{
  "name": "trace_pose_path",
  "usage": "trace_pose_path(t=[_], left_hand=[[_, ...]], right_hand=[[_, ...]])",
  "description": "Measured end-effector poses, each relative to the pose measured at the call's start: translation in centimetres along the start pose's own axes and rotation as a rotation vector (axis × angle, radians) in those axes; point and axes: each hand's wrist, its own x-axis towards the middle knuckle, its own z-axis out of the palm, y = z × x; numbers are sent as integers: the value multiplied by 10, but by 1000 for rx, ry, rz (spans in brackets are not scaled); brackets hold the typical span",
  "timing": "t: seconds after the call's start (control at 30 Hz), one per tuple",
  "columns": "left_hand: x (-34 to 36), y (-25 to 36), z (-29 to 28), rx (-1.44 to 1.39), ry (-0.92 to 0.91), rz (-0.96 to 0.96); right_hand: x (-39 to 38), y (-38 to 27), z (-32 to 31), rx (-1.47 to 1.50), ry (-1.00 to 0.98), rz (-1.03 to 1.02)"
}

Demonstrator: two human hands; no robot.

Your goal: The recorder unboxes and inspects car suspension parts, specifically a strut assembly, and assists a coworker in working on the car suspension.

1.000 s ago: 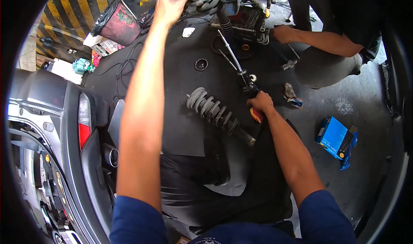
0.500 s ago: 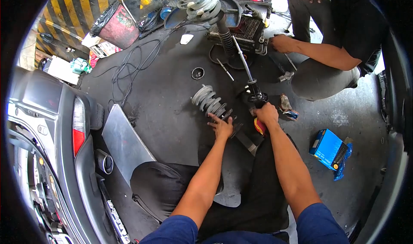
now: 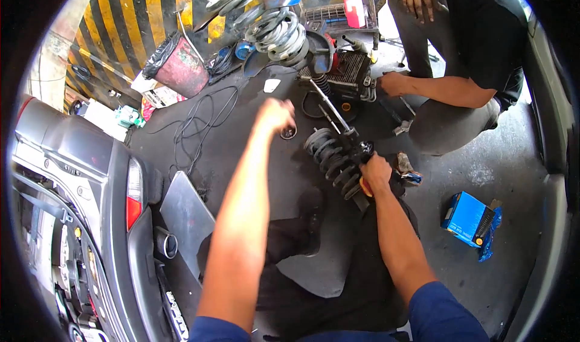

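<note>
My right hand [image 3: 377,172] is wrapped around the black body of a shock absorber [image 3: 366,151], which slants with its bright rod [image 3: 329,105] pointing up and to the left. Something yellow and red [image 3: 365,186] shows beneath that hand. Close along its left side lies a grey coil spring [image 3: 331,159] on the floor. Its lower end is partly hidden by my right arm and leg. My left hand [image 3: 275,115] reaches far forward, just beside a small round dark dish [image 3: 289,131]; motion smears its fingers, so their grip cannot be made out.
A second coil-spring strut [image 3: 278,37] stands ahead beside a radiator-like finned block [image 3: 350,70]. Another person's hand [image 3: 394,83] is at right, near a hammer-like tool [image 3: 403,126]. A blue box [image 3: 466,218], cables [image 3: 196,121], a metal sheet [image 3: 188,218] and a car's rear [image 3: 115,215] surround me.
My left hand has left the coil spring and moved forward to the small dish. The spring has shifted right, closer to the shock absorber. My right hand keeps its hold. The view has tilted upward.
</note>
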Motion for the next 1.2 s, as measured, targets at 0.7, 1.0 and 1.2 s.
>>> trace_pose_path(t=[0.7,1.0,1.2], left_hand=[[22,114,-88,225,456,728],[28,115,-81,226,546,742],[27,110,-79,93,539,722]], right_hand=[[93,-14,-12,133,33,10],[118,-36,9,213,-38,-32],[126,-50,13,248,40,-104]])
